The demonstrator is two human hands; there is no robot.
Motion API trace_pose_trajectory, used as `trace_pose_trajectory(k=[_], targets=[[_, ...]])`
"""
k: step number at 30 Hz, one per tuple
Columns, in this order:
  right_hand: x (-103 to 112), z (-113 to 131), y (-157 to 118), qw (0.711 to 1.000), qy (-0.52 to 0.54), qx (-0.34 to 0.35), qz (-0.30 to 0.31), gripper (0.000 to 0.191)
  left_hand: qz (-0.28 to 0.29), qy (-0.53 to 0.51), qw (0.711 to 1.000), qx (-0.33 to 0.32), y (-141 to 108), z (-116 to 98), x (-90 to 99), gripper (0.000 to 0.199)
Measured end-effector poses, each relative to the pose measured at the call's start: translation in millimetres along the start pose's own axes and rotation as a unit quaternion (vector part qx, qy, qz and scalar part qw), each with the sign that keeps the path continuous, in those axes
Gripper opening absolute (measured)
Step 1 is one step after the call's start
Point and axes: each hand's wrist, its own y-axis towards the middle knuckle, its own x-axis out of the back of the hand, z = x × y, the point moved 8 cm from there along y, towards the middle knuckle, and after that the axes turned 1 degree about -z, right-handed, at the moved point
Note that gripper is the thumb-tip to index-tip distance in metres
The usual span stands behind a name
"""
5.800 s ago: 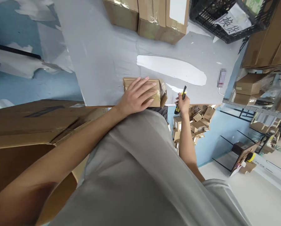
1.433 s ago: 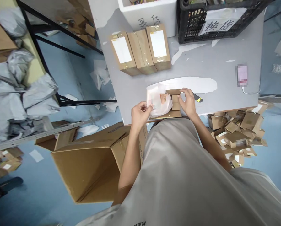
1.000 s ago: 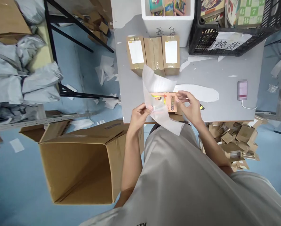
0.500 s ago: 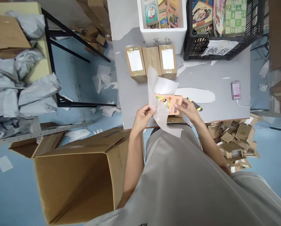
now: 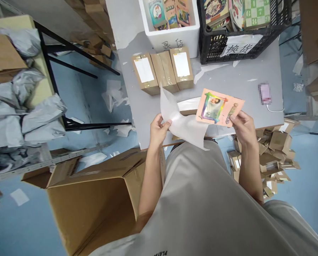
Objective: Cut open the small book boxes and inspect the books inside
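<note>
My left hand (image 5: 159, 130) pinches a crumpled sheet of white wrapping paper (image 5: 184, 124) over the front edge of the table. Held out to the right by its corner is a pink book (image 5: 219, 108) with a framed picture on its cover, my right hand (image 5: 242, 126) closed on it. Book and paper are apart, though the book's left corner overlaps the paper in view. Behind the paper a cardboard piece (image 5: 189, 112) shows in part. Three taped cardboard boxes (image 5: 165, 71) stand side by side beyond my left hand, two bearing white labels.
A white foam box (image 5: 172, 39) and a black plastic crate (image 5: 228, 49), both holding books, stand at the table's back. A pink device (image 5: 265, 93) with a cable lies on the right. A big open carton (image 5: 92, 209) is at lower left; small boxes (image 5: 276, 153) heap at right.
The pink book has come out of the white paper and moved right and up with my right hand. My left hand keeps the paper. The view has shifted slightly.
</note>
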Motion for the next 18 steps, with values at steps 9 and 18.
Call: trace_pose_trajectory(k=[9, 18], targets=[[6, -18, -34, 0.988, -0.058, -0.078, 0.117, 0.039, -0.107, -0.110, 0.988, 0.027, 7, 15, -6.9, 0.032], [-41, -61, -1, 0.994, -0.032, -0.079, 0.066, 0.055, 0.078, -0.086, 0.990, 0.075, -19, 0, -52.7, 0.045]])
